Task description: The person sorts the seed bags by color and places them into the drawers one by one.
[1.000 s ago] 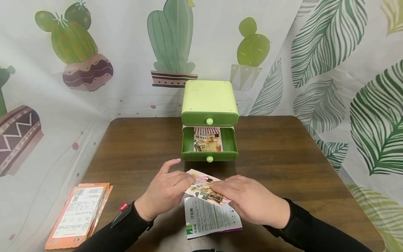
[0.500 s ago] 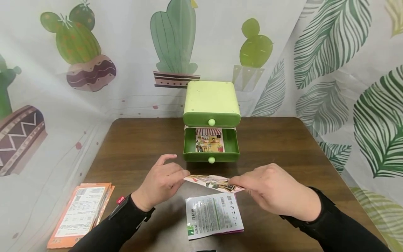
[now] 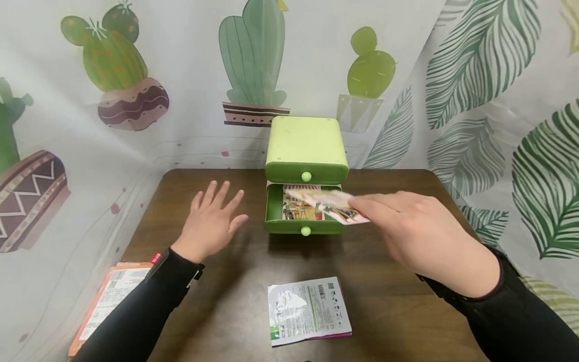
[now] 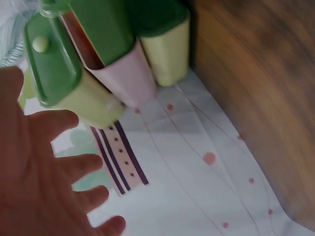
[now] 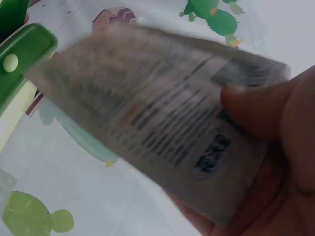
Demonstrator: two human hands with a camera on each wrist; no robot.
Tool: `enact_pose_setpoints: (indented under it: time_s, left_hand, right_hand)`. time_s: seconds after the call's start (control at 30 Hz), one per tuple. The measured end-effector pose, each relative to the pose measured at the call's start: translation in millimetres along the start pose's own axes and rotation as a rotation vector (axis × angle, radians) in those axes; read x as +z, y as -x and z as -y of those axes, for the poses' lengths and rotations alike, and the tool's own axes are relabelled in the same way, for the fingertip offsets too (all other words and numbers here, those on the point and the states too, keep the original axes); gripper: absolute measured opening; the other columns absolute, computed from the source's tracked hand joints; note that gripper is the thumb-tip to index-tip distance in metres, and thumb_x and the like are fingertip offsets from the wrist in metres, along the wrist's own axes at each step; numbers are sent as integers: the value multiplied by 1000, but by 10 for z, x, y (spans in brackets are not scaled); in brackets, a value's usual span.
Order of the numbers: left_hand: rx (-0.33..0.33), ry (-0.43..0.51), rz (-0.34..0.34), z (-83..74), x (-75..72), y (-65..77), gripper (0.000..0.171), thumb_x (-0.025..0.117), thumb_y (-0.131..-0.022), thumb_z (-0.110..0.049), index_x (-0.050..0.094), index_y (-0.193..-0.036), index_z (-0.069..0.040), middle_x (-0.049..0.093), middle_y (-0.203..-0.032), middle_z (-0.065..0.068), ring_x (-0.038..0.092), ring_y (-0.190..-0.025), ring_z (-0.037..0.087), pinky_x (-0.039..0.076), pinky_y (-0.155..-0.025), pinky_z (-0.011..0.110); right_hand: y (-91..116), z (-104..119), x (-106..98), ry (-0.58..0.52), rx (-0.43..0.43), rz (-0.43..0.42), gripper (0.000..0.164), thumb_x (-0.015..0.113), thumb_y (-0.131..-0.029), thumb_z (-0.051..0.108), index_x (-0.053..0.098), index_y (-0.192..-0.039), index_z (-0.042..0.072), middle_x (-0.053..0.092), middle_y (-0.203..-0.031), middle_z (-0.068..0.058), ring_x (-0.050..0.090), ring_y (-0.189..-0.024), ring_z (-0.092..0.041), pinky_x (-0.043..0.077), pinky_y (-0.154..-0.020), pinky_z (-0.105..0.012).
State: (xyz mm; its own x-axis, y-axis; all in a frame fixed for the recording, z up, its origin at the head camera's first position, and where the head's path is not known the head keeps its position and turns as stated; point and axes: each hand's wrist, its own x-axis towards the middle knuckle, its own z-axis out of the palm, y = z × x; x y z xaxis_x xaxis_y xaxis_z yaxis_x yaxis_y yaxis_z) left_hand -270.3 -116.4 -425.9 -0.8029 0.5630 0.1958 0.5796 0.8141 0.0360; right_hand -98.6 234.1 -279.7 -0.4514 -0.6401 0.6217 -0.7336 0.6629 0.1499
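My right hand (image 3: 420,231) pinches one end of a flat illustrated packet (image 3: 332,205), thumb on one face. The packet is slightly blurred, and its far end overlaps the pulled-out lower drawer (image 3: 285,228) of a small green cabinet. In the right wrist view the packet (image 5: 147,113) shows a text-covered face. A similar packet (image 3: 293,210) with a striped awning picture lies inside that drawer, partly covered by the held one. Left of the cabinet is my left hand (image 3: 208,221), fingers spread and holding nothing; the left wrist view shows the spread hand (image 4: 34,172) near the cabinet.
The cabinet's light green top (image 3: 305,138) stands near the patterned cloth backdrop, above a closed upper drawer (image 3: 289,172). A silver printed packet (image 3: 312,314) lies on the brown table (image 3: 244,322) near me. Orange packets (image 3: 113,286) are stacked at the left edge, partly behind my left sleeve.
Both hands held the illustrated packet earlier; the left let go and moved forward and left, its fingers spreading. My right hand carried the packet up and forward to the lower drawer.
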Motion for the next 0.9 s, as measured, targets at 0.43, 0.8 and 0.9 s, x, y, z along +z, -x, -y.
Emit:
enact_pose_setpoints:
  time_s: [0.43,0.8,0.9]
  left_hand:
    - [-112,36,141,227,73,69,79,19,-100,-68,18,-161,-18,1,-165,18,-18,-147,37,-9,-112,62]
    - [-120,45,176,234,112,127,79,23,-100,-68,18,-161,-19,1,-164,19,-11,-147,42,-8,-111,64]
    - [-123,55,174,231,123,146,79,25,-100,-67,19,-161,-18,2,-164,20,-10,-147,43,-7,-111,65]
  right_hand:
    - [-133,-167,756,123,75,344,46,64,-77,-12,62,-123,-3,71,-107,-11,65,-72,-21,50,-59,-36]
    - [-273,-418,1579,83,209,676,11,58,-98,5,66,-99,12,60,-78,-1,61,-73,-16,51,-58,-34]
    - [-361,-513,1670,3,225,789,13,56,-98,4,66,-100,13,55,-73,0,55,-71,-14,50,-64,-33]
